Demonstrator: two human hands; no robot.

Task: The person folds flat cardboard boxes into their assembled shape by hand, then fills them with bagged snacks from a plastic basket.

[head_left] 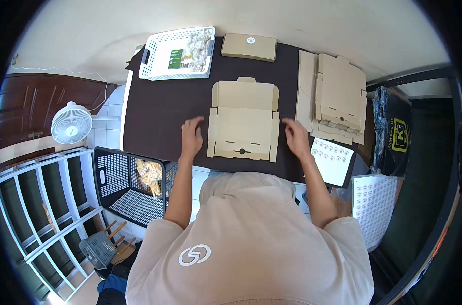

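A flat, unfolded cardboard box (pixel 243 127) lies on the dark table in front of me, its lid panel away from me and a round hole near the front edge. My left hand (pixel 191 137) is just beside the box's left side, apart from it, with fingers loosely bent and nothing in them. On the opposite side, my right hand (pixel 296 136) hovers close to the box's right flap, also holding nothing, thumb and fingers apart. Further right, a stack of flat cardboard boxes (pixel 340 91) rests on the table.
At the back stand a white plastic basket (pixel 157 46) with packets and a closed cardboard box (pixel 241 47) with a round sticker. A sticker sheet (pixel 330 165) lies at the right front. A black crate (pixel 131 206) and a white fan (pixel 71 124) are on the left.
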